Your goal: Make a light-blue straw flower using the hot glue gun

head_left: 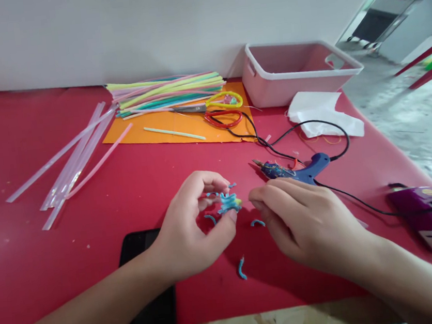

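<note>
Between the thumb and fingers of my left hand is a small blue pipe-cleaner flower with a yellow middle facing right. My right hand is closed in a pinch just right of it. A faint thin strand seems to run from its fingertips toward the yellow part; what the fingers hold is too small to make out. Short curved blue pipe-cleaner pieces lie on the red table around the hands, one in front and another beside my right fingers. Just beyond my right hand rests a blue glue gun.
Pipe cleaners and scissors lie on an orange sheet. Clear glue sticks are at left, a phone under my left forearm. A pink bin, white paper and purple power strip stand right; the glue gun's black cord loops there.
</note>
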### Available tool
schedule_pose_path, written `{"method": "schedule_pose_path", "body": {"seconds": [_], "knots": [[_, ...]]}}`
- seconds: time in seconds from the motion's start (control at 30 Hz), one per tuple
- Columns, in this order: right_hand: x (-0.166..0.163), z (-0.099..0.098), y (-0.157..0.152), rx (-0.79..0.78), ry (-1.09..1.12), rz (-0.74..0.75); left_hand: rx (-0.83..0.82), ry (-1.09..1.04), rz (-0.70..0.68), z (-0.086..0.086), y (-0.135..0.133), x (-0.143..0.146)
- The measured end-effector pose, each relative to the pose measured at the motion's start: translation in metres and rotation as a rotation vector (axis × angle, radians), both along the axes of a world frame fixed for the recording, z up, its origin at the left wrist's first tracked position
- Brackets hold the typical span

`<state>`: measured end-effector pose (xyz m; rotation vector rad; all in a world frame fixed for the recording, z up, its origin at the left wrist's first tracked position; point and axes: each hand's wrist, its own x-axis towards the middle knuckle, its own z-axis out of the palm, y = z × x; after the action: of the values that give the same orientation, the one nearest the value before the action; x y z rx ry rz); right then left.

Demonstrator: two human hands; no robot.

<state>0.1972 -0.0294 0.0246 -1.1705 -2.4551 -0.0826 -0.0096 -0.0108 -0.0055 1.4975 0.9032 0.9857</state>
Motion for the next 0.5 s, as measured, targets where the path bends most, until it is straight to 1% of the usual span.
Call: {"method": "schedule_pose_path", "body": {"seconds": [0.03, 0.1, 0.17, 0.27, 0.5], "knots": [[-0.0003, -0.0006, 0.0001, 0.005, 0.005, -0.002, -0.104, -0.064, 0.001, 0.0015, 0.0017, 0.0013], [-0.0008, -0.0016, 0.0004, 0.009, 0.009, -0.003, -0.265, -0.123, 0.008, 0.0051, 0.0059, 0.0032], [-0.0014, -0.0022, 0.0004, 0.013, 0.010, 0.002, -0.345, -0.141, 0.009, 0.0082, 0.0092, 0.0043], [-0.0026, -0.0026, 0.0001, 0.014, 0.011, 0.005, -0.340, -0.140, 0.011, 0.0099, 0.0098, 0.0048], [-0.0052, -0.0029, -0.0004, -0.014, 0.017, 0.021, -0.289, -0.141, 0.012, 0.0069, 0.0081, 0.0051]]}}
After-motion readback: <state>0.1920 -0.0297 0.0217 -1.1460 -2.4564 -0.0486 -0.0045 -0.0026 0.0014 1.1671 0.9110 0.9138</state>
